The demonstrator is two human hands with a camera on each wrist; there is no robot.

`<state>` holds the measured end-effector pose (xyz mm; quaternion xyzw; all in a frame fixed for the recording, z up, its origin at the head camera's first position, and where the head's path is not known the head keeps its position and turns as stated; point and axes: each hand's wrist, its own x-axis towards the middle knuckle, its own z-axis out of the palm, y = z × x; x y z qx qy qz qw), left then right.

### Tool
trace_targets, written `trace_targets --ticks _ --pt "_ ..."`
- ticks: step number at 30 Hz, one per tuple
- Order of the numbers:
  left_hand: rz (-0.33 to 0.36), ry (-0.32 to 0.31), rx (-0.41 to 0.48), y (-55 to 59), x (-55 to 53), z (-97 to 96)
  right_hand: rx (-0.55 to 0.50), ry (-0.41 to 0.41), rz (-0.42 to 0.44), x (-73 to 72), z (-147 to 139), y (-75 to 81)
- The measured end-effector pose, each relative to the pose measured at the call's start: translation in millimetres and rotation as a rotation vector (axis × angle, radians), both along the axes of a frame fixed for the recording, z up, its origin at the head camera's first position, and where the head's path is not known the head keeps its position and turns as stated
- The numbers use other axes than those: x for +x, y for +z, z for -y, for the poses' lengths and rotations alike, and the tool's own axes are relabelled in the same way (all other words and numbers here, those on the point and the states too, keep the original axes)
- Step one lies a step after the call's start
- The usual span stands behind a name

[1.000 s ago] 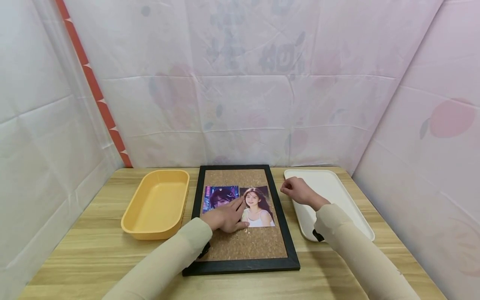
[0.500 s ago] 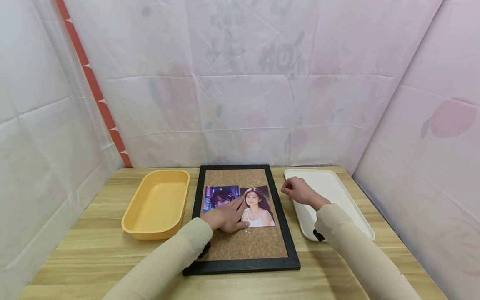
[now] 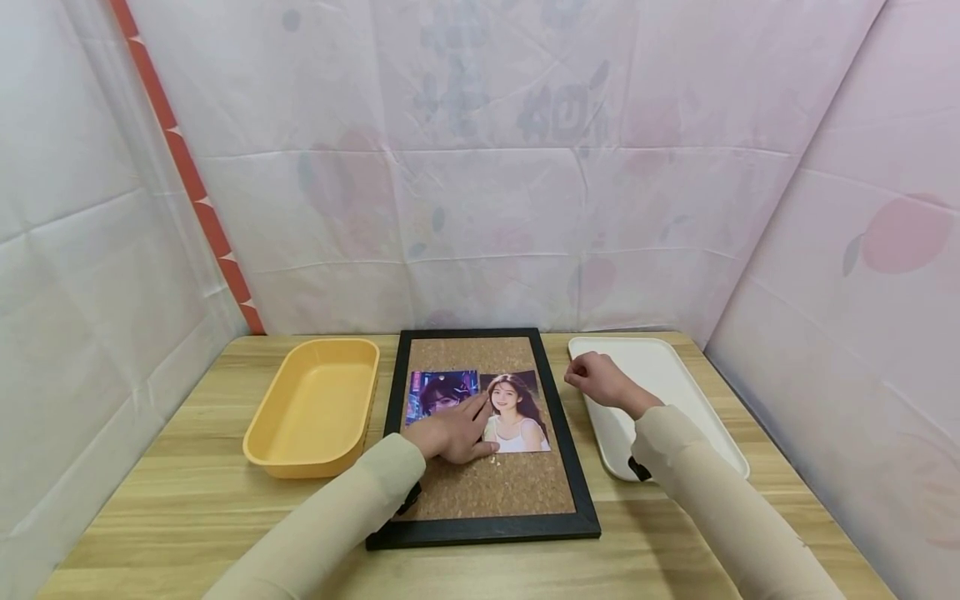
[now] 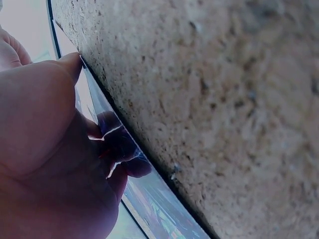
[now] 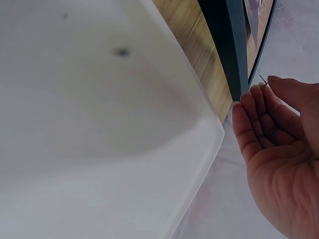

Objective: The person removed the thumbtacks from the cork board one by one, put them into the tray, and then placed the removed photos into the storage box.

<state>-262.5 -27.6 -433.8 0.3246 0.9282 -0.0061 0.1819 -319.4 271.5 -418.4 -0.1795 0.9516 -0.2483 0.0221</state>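
A cork board (image 3: 495, 492) in a black frame lies on the table, bearing two photo prints side by side. My left hand (image 3: 453, 433) rests with straight fingers across the inner edges of both the purple-blue picture (image 3: 444, 392) and the portrait photo (image 3: 513, 417). A small round tack head (image 3: 442, 378) shows near the top of the purple-blue picture. Right of the frame, my right hand (image 3: 603, 383) is over the white tray's left side. Thumb and forefinger pinch a thin metal thumbtack (image 5: 263, 79), its point sticking out, in the right wrist view.
The white tray (image 3: 660, 358) stands on the right; dark specks (image 5: 121, 52) show on its floor in the right wrist view. A deep yellow tray (image 3: 311, 417) stands left of the board. Pale cloth walls (image 3: 480, 208) enclose the wooden table (image 3: 172, 492) at back and sides.
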Motion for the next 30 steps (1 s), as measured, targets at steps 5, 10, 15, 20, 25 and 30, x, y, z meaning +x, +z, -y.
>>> trace_targets --ticks 5,10,15,20,25,30 --pt "0.000 -0.003 -0.004 -0.1 0.0 -0.3 0.009 -0.009 0.000 0.7 -1.5 0.2" --pt "0.000 0.000 -0.001 0.9 0.5 -0.2 0.008 -0.010 -0.004 0.8 -2.0 -0.3" --pt "0.005 0.006 0.009 1.3 0.7 0.2 0.006 -0.010 0.001 0.0 -2.9 -1.2" --pt "0.003 0.004 0.012 1.0 1.1 0.7 0.012 -0.009 0.003 0.1 -3.4 -0.7" --pt "-0.001 0.001 0.012 1.3 1.7 0.9 0.011 -0.016 0.009 1.4 -4.4 1.0" --pt "-0.004 -0.003 0.013 -0.3 1.0 0.7 0.013 -0.022 0.011 2.2 -6.7 0.3"
